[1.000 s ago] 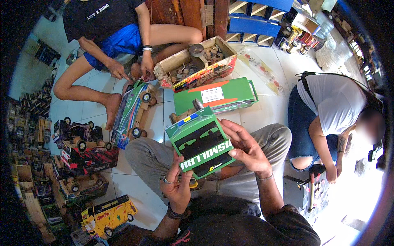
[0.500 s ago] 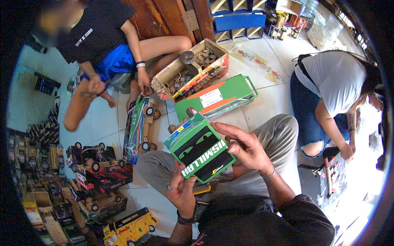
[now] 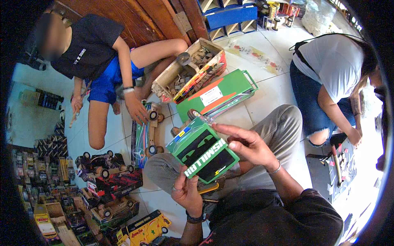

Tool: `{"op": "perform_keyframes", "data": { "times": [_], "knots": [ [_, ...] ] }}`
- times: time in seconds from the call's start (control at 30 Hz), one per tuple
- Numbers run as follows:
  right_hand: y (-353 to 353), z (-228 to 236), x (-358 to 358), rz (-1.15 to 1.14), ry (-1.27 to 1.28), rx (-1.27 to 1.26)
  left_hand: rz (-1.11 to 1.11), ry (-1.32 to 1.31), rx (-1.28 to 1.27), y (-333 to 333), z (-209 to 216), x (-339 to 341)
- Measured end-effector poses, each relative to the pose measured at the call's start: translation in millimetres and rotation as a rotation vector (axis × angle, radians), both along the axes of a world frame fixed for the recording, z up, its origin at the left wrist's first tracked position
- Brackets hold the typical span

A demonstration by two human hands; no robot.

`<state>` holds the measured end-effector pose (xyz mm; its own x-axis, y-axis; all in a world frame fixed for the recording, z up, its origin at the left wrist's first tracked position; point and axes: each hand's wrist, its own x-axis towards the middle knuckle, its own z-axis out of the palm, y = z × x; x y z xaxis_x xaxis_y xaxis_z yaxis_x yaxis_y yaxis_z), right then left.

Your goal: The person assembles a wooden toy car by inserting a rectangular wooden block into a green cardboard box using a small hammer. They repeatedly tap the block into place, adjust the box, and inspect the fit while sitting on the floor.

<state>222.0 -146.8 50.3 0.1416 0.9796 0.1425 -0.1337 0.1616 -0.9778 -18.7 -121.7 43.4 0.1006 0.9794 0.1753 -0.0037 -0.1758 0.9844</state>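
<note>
A green wooden toy bus (image 3: 209,160) is tilted up over my lap, its end with black window panels and white lettering facing me. My left hand (image 3: 187,193) grips its lower left corner, thumb and fingers closed on it. At the upper right edge my right hand (image 3: 255,149) has its index finger along the top corner and its thumb on the panel. Something clear and shiny, like film, shows near that fingertip. A wheel (image 3: 193,114) sticks out behind the bus. Beyond it lies a longer green toy bus body (image 3: 230,92) with an orange stripe and white label.
A wooden box (image 3: 164,87) of small wood pieces stands ahead. Left of my knee lie a blue-green toy bus (image 3: 140,141), a black-red one (image 3: 117,180) and a yellow one (image 3: 143,228). Co-workers sit left and right; the right one bends over a dark board (image 3: 328,172).
The view has shifted slightly. The left co-worker's near hand has moved onto the blue-green bus, which has shifted. My hands keep nearly the same hold on the green bus.
</note>
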Motion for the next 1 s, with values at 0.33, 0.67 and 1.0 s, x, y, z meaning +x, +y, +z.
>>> {"op": "perform_keyframes", "data": {
  "times": [0.33, 0.67, 1.0],
  "knots": [
    [-3.1, 27.1, 5.4, -0.166, -0.500, 0.206, -0.017, -0.067, 0.061, 1.7, -10.7, 17.8],
    [-10.5, 33.8, 11.7, -0.211, -0.499, 0.113, 0.075, 0.001, 0.106, -0.7, -26.6, 41.5],
    [-13.5, 37.0, 22.0, -0.135, -0.453, 0.032, 0.062, -0.177, 0.227, 9.8, -50.5, 53.1]
  ]
}}
